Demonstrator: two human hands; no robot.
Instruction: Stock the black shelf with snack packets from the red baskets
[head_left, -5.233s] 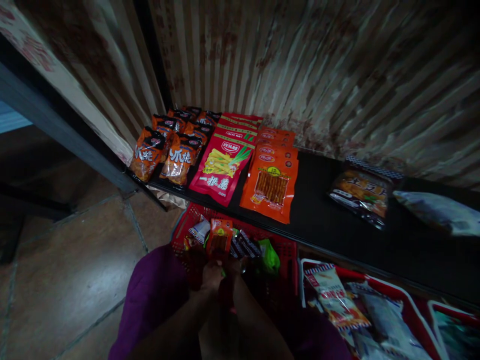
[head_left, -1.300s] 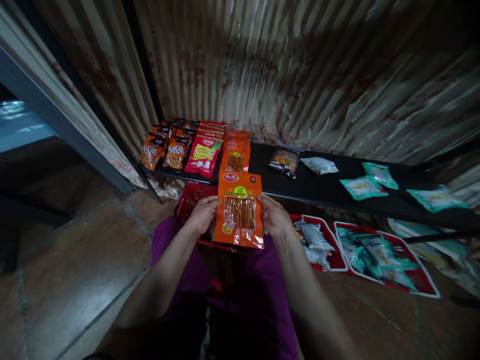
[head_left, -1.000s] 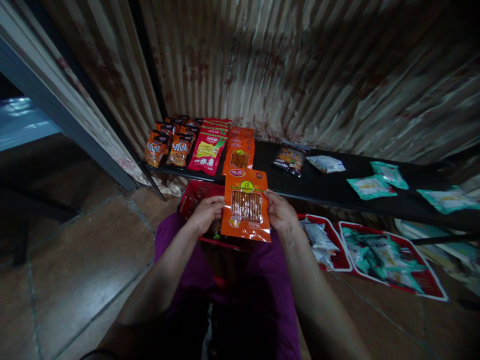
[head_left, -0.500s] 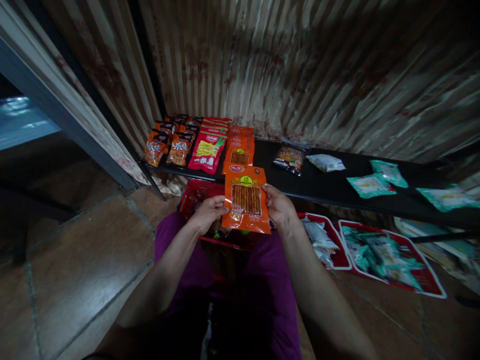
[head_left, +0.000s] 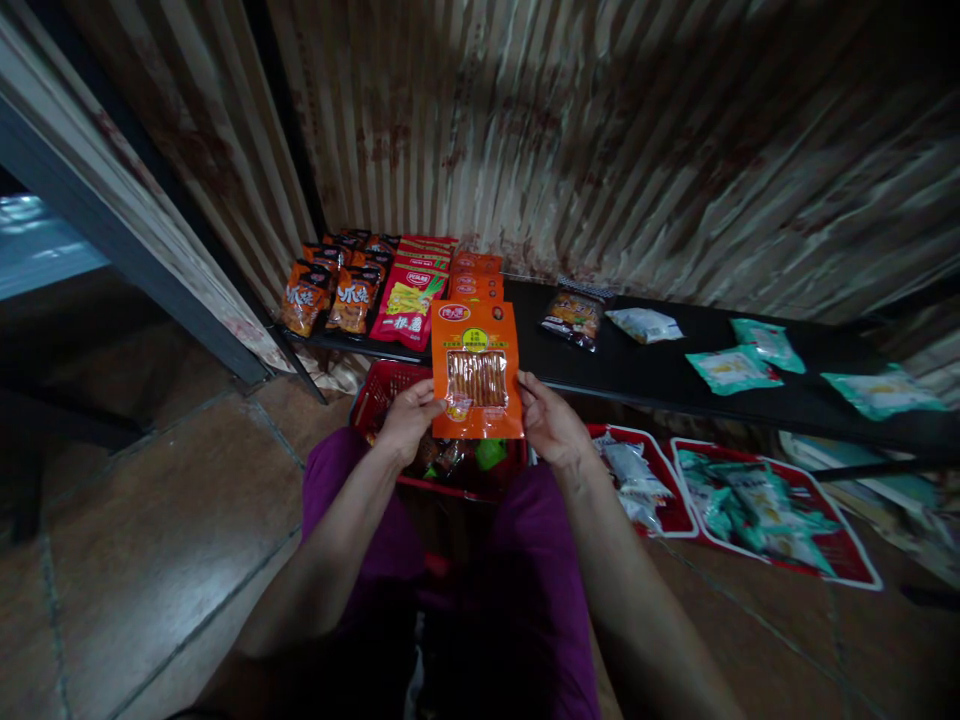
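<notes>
Between both hands an orange snack packet (head_left: 478,375) is held upright-facing, its clear window showing brown sticks. My left hand (head_left: 409,420) pinches its lower left edge; my right hand (head_left: 551,418) grips its right edge. Directly behind it, several overlapping orange packets (head_left: 477,282) lie in a row on the black shelf (head_left: 525,350), partly hidden by the held one. To their left are red packets (head_left: 411,300) and orange-and-black bags (head_left: 354,298). Beneath my hands is a red basket (head_left: 390,380) with packets inside.
Farther right on the shelf lie a dark snack bag (head_left: 574,318), a white packet (head_left: 645,325) and several green-white packets (head_left: 731,370). Below stand a red basket of white packets (head_left: 637,480) and another of green packets (head_left: 772,505). A dark shelf post (head_left: 289,120) rises at the left.
The held orange packet has moved up and slightly left, covering more of the orange row. More of the basket's contents shows below it. The whole view has shifted slightly.
</notes>
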